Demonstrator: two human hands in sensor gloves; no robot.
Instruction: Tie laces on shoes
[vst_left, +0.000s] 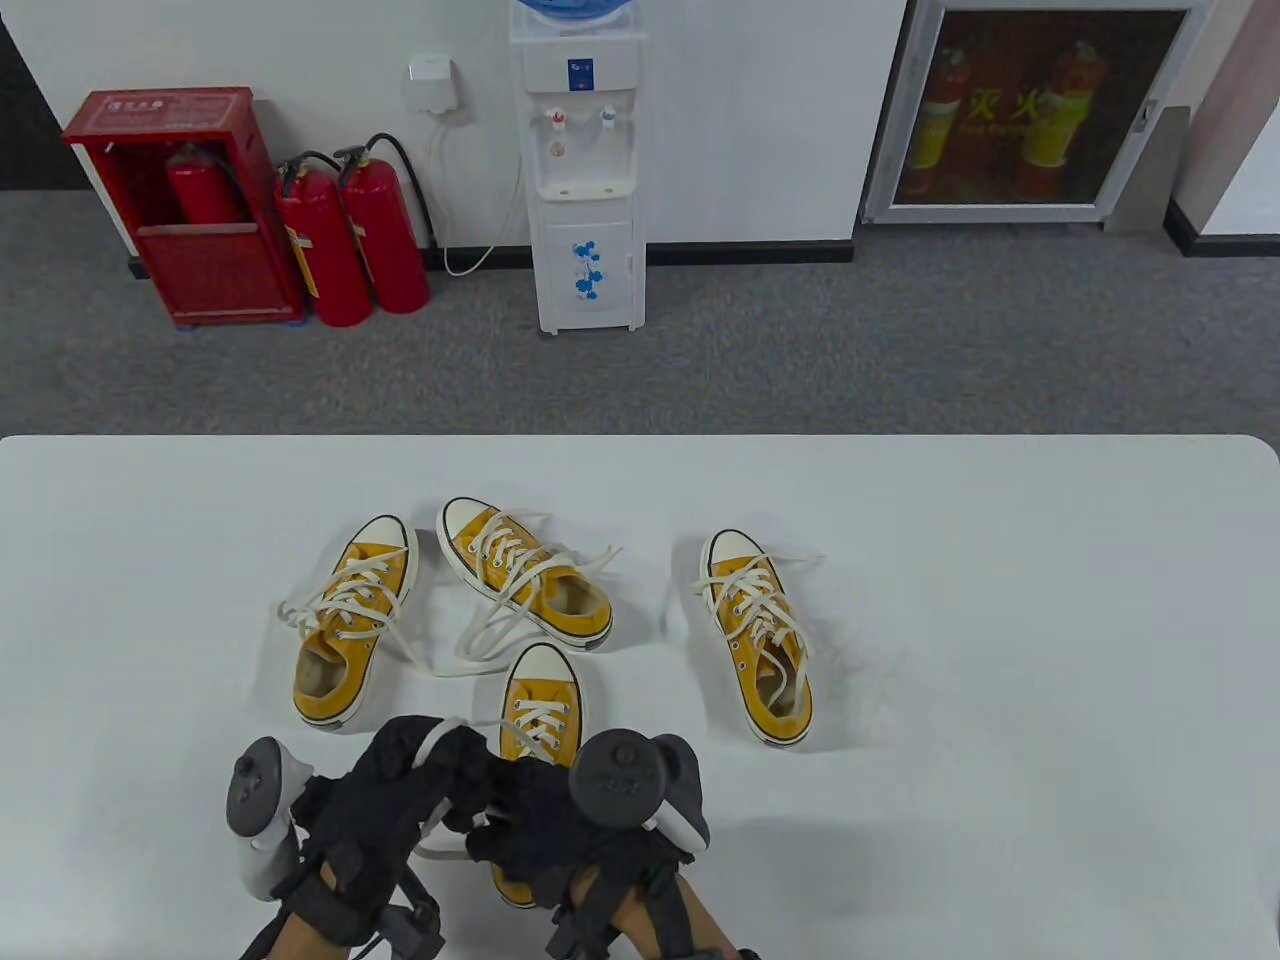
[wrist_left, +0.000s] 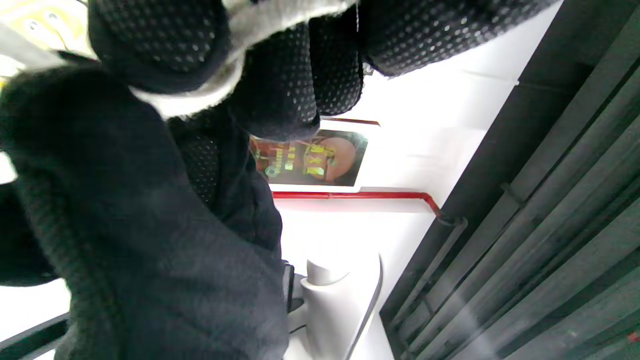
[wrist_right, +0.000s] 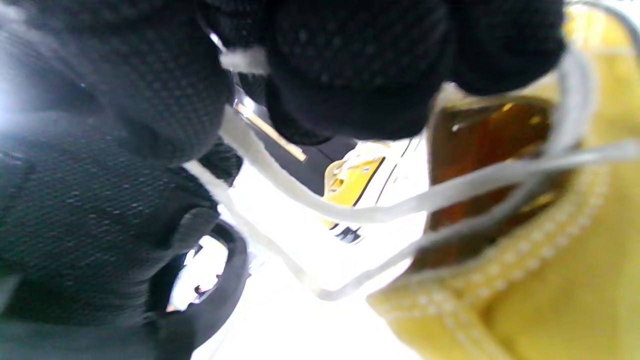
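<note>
**Both hands work the laces of the nearest shoe**

White tabletop (vst_left: 1000, 600) fills the lower half of the table view, its far edge running across the middle of the picture with grey carpet (vst_left: 800, 340) beyond. Going left to right along the back wall stand a red cabinet (vst_left: 190, 200), 2 fire extinguishers (vst_left: 350, 240), a water dispenser (vst_left: 585, 170) and a glazed wall cabinet (vst_left: 1030, 110).

On the table lie 4 yellow sneakers. The leftmost shoe (vst_left: 350, 630) has loose laces trailing off its left side; the second shoe (vst_left: 525, 575) lies just beside it, its laces spilling toward the near shoe; the far-right shoe (vst_left: 760, 635) sits well apart. Bare table lies open to the left, to the right and behind the shoes.

The near shoe (vst_left: 540, 705) sits at the bottom centre, its heel hidden under the hands. The left hand (vst_left: 400, 790) has its fingers curled round a white lace (vst_left: 440, 740). The right hand (vst_left: 560, 830) meets it directly over the shoe, its fingers also curled.

The left wrist view adds a strip of lace (wrist_left: 200, 95) pinched between gloved fingertips (wrist_left: 160, 45), which the table view only hints at. The right wrist view shows lace strands (wrist_right: 280, 165) running from the curled fingers (wrist_right: 350, 60) to the shoe's collar (wrist_right: 500, 265) and its open, brown-lined mouth.
</note>
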